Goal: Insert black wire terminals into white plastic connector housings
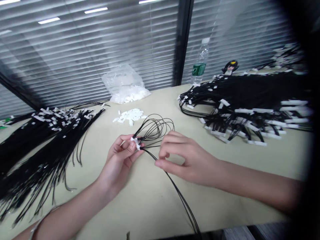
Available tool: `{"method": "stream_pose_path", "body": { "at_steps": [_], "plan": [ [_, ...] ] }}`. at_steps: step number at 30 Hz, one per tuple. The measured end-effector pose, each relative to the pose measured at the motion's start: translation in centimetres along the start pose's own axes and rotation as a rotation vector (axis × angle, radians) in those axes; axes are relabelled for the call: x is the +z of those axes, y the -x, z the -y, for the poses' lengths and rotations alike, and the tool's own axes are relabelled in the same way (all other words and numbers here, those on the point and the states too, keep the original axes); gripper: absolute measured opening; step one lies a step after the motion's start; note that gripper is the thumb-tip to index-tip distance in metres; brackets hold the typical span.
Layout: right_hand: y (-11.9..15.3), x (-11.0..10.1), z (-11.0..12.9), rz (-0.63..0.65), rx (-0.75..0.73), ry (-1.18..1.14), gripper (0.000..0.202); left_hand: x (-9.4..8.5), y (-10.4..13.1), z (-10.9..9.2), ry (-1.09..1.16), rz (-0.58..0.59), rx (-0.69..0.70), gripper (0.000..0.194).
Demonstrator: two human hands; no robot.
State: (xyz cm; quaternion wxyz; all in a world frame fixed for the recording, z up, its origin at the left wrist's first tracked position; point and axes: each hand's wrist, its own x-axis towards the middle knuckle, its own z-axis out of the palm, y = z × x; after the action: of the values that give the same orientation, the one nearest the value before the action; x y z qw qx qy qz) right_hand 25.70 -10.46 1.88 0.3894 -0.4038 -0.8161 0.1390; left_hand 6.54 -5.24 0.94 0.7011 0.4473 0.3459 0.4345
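My left hand (122,155) pinches a white plastic connector (135,143) between thumb and fingers, above the table. Thin black wires (156,128) run out of the connector and curl into loose loops on its far right side. A few longer wires (178,191) trail from it toward the table's front edge. To the right, my right hand (186,158) has its fingers curled, with thumb and index tips close together at a black wire. The exact contact at those fingertips is partly hidden.
Loose white connectors (131,115) lie in a small pile behind my hands, before a clear plastic bag (127,85) of more. Bundles of black wires lie at left (57,143) and right (250,93). A bottle (200,63) and a small figurine (230,67) stand at the back.
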Motion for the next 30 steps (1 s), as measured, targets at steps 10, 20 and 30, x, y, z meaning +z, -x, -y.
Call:
{"method": "stream_pose_path", "body": {
  "at_steps": [10, 20, 30],
  "plan": [
    [0.27, 0.51, -0.07, 0.11, 0.013, 0.174, 0.013, 0.09, 0.07, -0.12, 0.004, -0.004, -0.009, 0.012],
    [0.2, 0.05, 0.06, 0.05, 0.281, 0.104, 0.015, 0.02, -0.06, -0.13, 0.014, -0.004, -0.019, 0.012],
    [0.08, -0.27, 0.0, 0.229, 0.333, -0.165, 0.018, 0.18, 0.08, -0.2, -0.007, -0.014, -0.021, 0.011]
  ]
}}
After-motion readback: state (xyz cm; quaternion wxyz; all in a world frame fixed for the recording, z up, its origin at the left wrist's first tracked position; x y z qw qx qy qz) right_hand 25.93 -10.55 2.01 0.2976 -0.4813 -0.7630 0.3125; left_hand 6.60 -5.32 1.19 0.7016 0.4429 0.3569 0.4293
